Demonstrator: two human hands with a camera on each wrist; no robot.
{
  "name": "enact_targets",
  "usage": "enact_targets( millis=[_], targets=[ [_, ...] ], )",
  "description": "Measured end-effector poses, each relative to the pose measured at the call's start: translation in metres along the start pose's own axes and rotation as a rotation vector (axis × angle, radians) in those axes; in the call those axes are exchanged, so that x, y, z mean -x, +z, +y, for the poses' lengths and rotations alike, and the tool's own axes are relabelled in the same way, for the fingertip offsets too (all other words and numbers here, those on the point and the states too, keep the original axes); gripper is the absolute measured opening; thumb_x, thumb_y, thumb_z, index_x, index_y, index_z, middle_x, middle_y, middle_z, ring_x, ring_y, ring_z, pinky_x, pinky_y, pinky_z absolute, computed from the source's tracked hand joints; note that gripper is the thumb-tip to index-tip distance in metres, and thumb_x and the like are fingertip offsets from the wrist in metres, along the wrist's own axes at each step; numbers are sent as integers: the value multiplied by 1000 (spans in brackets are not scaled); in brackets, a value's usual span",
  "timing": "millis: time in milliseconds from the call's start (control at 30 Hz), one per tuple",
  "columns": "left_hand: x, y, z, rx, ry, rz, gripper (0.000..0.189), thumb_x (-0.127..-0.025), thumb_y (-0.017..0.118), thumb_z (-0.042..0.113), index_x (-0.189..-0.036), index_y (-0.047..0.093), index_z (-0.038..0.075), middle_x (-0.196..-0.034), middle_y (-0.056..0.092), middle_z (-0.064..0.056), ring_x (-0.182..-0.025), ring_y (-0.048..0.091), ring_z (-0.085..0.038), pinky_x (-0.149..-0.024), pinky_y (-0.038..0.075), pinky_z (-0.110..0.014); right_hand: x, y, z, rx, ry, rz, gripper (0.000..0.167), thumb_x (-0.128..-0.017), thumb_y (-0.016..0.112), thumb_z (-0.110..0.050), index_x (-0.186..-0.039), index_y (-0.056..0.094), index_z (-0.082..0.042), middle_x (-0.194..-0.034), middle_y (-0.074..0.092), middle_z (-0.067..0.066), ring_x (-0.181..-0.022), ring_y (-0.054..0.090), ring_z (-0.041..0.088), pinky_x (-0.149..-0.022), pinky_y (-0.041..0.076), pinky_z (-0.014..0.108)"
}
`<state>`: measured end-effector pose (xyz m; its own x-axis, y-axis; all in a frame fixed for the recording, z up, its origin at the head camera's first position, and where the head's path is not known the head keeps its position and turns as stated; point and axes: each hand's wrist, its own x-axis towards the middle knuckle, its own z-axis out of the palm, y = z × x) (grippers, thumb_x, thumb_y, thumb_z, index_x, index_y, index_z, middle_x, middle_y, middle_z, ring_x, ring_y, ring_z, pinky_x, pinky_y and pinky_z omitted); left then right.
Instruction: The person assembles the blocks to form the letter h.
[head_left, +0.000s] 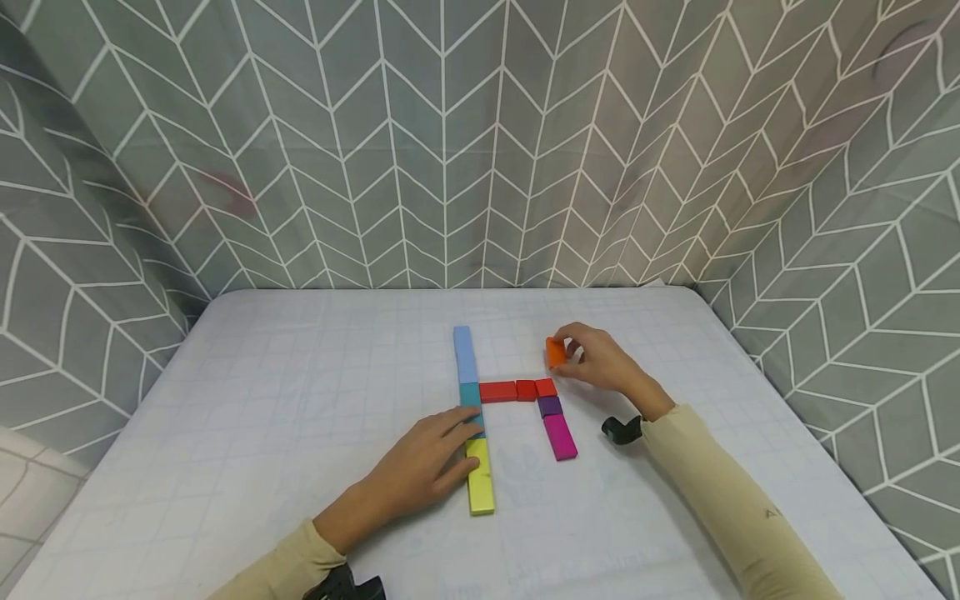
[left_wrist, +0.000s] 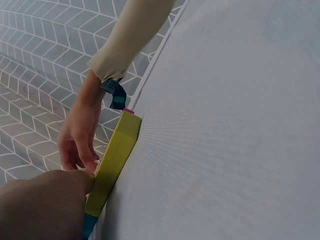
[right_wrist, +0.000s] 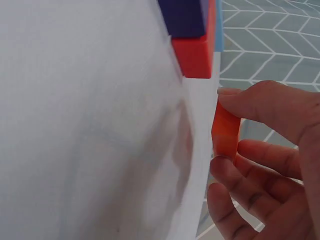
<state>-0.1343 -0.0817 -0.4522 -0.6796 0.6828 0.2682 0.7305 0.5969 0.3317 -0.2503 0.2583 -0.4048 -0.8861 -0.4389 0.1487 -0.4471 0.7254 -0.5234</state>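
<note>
My right hand point(head_left: 600, 360) pinches a small orange block point(head_left: 555, 353) between thumb and fingers. In the right wrist view that orange block point(right_wrist: 226, 131) appears off the white table, beyond a red block point(right_wrist: 195, 57). My left hand point(head_left: 416, 460) lies beside a vertical row of blocks, fingertips on its blue part and thumb at the yellow block point(head_left: 482, 493). Up the row come a teal block point(head_left: 469, 393) and a light blue block point(head_left: 465, 354). Red blocks point(head_left: 498, 392) run rightward from the teal one, then a purple block point(head_left: 550, 406) and a magenta block point(head_left: 560, 437) slant downward.
A white table point(head_left: 300, 358) with a faint grid carries all the blocks. Grey curtain point(head_left: 480, 150) with white zigzag lines stands behind and at both sides. Black wrist devices show at both sleeves, one point(head_left: 621, 431) close to the magenta block.
</note>
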Motion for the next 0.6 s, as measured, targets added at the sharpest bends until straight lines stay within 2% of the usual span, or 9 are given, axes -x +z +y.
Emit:
enact_targets(
  millis=[367,600],
  targets=[
    [0,3,-1,21,16,21,50,-104,65,40,-144,61,11,-156,48,-6,-141,47,-22,-113,43,-44,15,-3,-6,-33,-4,57,47,-84,87,-7,-125,64,1,-119,66,13,-97,63,28,-81,60,42],
    [0,2,0,5,-18,-6,51,-104,63,43,-146,60,14,-158,46,-3,-143,45,-20,-115,40,-42,22,-4,-12,-39,-37,83,46,-83,86,-4,-123,64,1,-119,66,13,-97,63,27,-82,60,45]
  ],
)
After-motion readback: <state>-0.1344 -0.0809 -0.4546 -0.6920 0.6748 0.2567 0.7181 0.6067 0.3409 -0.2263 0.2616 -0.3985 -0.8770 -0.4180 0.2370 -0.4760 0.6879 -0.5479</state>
